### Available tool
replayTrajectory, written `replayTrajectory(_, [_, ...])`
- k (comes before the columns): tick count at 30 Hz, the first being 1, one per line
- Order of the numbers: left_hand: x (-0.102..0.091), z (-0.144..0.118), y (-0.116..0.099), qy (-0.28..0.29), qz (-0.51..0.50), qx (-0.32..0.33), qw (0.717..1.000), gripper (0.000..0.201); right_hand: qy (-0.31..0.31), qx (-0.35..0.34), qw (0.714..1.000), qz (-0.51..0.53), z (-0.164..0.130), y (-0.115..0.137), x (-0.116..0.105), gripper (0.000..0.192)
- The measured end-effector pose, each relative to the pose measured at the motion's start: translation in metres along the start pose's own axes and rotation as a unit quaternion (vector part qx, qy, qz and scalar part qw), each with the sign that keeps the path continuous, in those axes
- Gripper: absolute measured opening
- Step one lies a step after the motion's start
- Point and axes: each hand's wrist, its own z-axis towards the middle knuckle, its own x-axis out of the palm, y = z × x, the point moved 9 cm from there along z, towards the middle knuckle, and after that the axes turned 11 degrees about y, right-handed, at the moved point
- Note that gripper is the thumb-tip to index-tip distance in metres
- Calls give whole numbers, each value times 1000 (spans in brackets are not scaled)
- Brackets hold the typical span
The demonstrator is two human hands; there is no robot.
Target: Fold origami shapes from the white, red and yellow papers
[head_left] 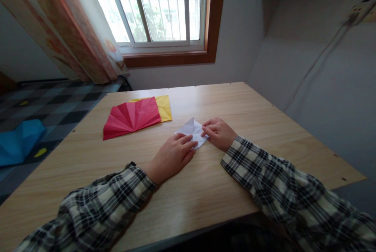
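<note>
Daylight from a barred window (164,5) falls on the pale wood-grain bench (235,99). Toward its left lies a creased red paper fan-fold (132,117) overlapping a yellow sheet (165,107). Nearer the middle, the left hand (173,156) lies flat, fingers pressing a small folded white paper (191,128); the right hand (219,132) pinches its right edge. Bare wood surrounds them.

A light wooden table (241,103) stands below a wood-framed barred window (164,9), bright with daylight. A patterned curtain (73,25) hangs left; grey walls (323,68); a checkered floor (55,103).
</note>
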Motion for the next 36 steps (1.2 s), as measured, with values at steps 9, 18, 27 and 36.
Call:
replayTrajectory(9, [-3, 1, -2, -9, 3, 6, 1000, 27, -7, -12, 1000, -11, 0, 0, 2, 37])
replayTrajectory(18, [-2, 0, 5, -25, -4, -3, 1000, 24, 2, -30, 998, -57, -1, 9, 0, 39])
replayTrajectory(27, [1, 1, 5, -24, -5, 7, 1000, 23, 7, -32, 996, -88, -1, 14, 4, 36])
replayTrajectory(36, [3, 3, 5, -5, -11, -3, 1000, 21, 41, -23, 993, -112, -1, 13, 13, 39])
